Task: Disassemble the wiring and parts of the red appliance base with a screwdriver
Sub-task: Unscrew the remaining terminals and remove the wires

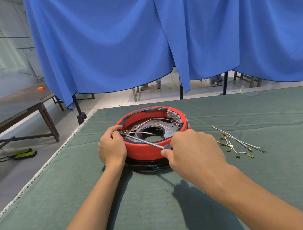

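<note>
Two bare forearms reach forward over the table (62, 199), which is covered in a green cloth. At the end of the right arm, the right hand (191, 148) has its fingers curled tight round the dark handle of a screwdriver (146, 142); the metal shaft runs up and to the left, crossing the near rim of the red appliance base (145, 153), and its tip sits inside the ring near brass terminals at the left inner wall. On the other side, the left hand (112, 147) grips the left rim of the base, thumb over the top edge and fingers wrapped on the outer wall. The base stands in the middle of the table on a dark lower part, open side up, showing a grey metal plate with a central hole, white wires (145, 132) and a row of grey blocks at the far right inner wall. To the right, well apart from it, a bundle of loose wires (237, 143) with brass connectors lies on the cloth. Beyond the table hangs a blue curtain (157, 39).
</note>
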`<state>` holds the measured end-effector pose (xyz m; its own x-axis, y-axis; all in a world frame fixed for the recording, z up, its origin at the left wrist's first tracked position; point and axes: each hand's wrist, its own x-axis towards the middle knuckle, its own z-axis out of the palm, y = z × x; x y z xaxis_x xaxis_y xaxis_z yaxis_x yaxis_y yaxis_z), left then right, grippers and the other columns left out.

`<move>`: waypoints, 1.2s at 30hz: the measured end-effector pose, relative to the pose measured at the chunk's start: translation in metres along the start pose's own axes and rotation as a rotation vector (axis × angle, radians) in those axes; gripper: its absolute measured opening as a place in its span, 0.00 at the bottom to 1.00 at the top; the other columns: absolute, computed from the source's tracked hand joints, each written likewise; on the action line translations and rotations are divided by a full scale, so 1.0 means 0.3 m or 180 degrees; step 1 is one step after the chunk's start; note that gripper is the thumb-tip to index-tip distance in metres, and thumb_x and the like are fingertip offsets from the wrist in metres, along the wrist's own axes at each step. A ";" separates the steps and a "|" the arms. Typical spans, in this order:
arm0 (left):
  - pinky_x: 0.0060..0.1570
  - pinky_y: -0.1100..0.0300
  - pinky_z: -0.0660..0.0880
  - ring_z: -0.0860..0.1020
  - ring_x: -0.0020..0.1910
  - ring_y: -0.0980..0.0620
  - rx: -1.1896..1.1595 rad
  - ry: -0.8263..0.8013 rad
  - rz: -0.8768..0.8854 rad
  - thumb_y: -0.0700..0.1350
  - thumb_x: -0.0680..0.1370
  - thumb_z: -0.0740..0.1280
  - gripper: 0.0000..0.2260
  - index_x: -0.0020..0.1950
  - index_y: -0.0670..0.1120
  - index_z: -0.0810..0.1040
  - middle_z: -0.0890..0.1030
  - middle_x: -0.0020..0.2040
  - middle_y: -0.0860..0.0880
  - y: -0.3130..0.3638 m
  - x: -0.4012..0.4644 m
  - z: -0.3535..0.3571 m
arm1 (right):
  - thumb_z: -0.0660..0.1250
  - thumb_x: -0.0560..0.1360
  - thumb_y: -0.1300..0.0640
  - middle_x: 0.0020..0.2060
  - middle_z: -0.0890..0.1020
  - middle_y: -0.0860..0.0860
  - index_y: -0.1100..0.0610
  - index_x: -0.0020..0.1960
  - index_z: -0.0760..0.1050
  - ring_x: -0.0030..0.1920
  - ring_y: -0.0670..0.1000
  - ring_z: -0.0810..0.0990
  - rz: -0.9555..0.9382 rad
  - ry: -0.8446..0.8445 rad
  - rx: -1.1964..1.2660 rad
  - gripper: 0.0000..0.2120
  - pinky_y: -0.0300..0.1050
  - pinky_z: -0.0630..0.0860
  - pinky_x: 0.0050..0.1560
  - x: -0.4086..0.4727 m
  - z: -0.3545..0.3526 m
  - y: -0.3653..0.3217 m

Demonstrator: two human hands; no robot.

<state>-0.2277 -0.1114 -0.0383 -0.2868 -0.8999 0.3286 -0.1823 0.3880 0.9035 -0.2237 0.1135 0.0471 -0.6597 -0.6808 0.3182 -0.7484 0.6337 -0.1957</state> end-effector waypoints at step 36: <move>0.44 0.58 0.68 0.75 0.47 0.53 0.0000 0.0072 0.0016 0.43 0.78 0.56 0.15 0.50 0.55 0.82 0.82 0.50 0.54 0.009 -0.011 0.003 | 0.58 0.80 0.43 0.45 0.82 0.53 0.52 0.41 0.69 0.46 0.59 0.80 -0.0016 0.0195 -0.0093 0.15 0.45 0.64 0.38 -0.007 0.017 0.001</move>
<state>-0.2281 -0.1073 -0.0372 -0.2663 -0.9022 0.3394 -0.1809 0.3926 0.9017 -0.2229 0.1134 0.0415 -0.6500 -0.6608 0.3754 -0.7487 0.6415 -0.1671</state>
